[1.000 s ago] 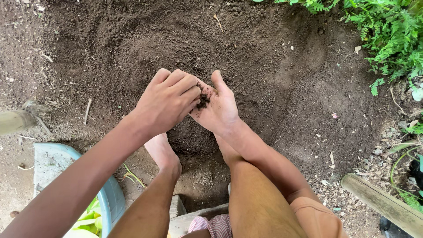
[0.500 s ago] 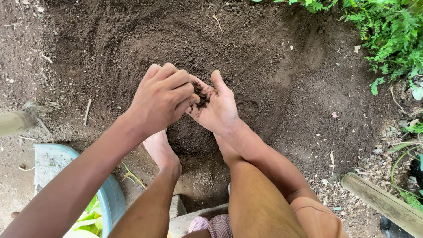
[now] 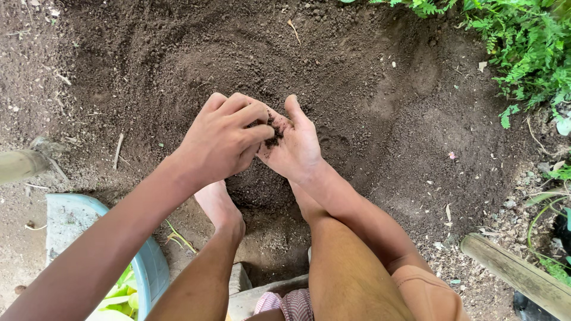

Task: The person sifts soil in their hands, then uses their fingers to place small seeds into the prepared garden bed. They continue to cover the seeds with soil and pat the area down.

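My left hand (image 3: 223, 139) and my right hand (image 3: 294, 145) meet over a patch of loose dark soil (image 3: 333, 77). The right palm is turned up and cupped, with a small clump of soil (image 3: 273, 137) in it. The left hand's fingers curl over that palm and press into the clump. Both hands hover just above the ground, in front of my bare left foot (image 3: 217, 205) and my knees.
A light blue tub (image 3: 146, 261) with green leaves in it stands at the lower left. A wooden pole (image 3: 517, 273) lies at the lower right, another pole end (image 3: 21, 165) at the left edge. Green ferns (image 3: 523, 41) grow at the upper right.
The left hand's fingers have curled further over the right palm and shifted slightly left. The right hand has stayed in place.
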Action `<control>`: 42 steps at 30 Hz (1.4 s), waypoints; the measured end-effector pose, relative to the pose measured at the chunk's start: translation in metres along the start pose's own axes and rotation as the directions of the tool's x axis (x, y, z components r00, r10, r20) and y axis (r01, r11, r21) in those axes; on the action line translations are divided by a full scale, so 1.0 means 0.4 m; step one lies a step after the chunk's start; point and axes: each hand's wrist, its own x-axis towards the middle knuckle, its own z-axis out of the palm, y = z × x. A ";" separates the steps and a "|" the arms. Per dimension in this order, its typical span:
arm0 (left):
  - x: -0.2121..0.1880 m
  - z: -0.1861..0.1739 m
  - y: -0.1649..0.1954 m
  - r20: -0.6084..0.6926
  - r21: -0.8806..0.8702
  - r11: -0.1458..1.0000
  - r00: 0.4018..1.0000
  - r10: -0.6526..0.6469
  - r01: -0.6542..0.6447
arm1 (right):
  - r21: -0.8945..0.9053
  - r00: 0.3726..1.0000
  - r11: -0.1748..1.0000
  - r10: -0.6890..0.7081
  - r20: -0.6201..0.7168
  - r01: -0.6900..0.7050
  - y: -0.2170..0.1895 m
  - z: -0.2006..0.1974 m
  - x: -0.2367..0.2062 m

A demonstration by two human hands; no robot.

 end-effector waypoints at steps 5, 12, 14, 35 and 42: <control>0.000 0.011 0.006 -0.021 0.023 1.000 1.000 -0.019 0.020 | -0.049 1.000 0.999 0.006 -0.003 -0.006 0.000 0.011 0.001; 0.000 0.031 0.008 0.005 0.080 0.997 1.000 -0.007 0.007 | -0.064 0.998 0.998 -0.003 -0.066 -0.002 -0.001 0.035 -0.001; 0.003 0.034 0.007 0.017 0.100 0.995 1.000 -0.006 0.004 | -0.071 0.999 0.997 -0.003 -0.048 -0.001 -0.001 0.029 0.001; 0.003 0.011 0.017 -0.028 0.022 1.000 1.000 0.001 0.000 | -0.061 0.999 0.998 -0.001 0.041 0.003 0.002 0.035 -0.004; 0.008 0.026 0.025 0.021 0.064 0.998 1.000 -0.006 0.005 | -0.118 1.000 0.993 -0.008 -0.011 0.006 0.001 0.074 -0.010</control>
